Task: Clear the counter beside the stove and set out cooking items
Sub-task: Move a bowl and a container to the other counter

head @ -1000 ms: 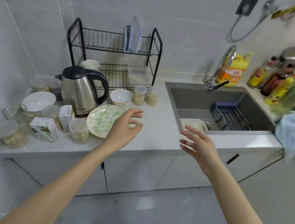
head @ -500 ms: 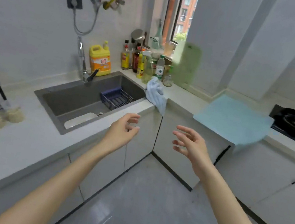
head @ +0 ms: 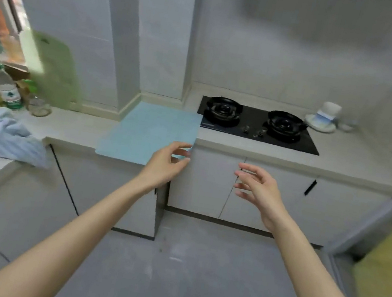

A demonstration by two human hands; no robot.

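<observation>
Soft daylight from the left window [head: 2,12]; motion blur, edges warped

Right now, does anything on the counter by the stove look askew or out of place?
The light blue mat beside the stove overhangs the front edge of the counter, and a crumpled pale cloth droops over the edge further left. Nothing looks spilled or broken.

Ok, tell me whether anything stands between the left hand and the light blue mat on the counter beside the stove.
Nothing visible does. The left hand hangs right at the near right corner of the flat light blue rectangular mat, loosely open and overlapping its edge in this view; whether it touches cannot be told.
</observation>
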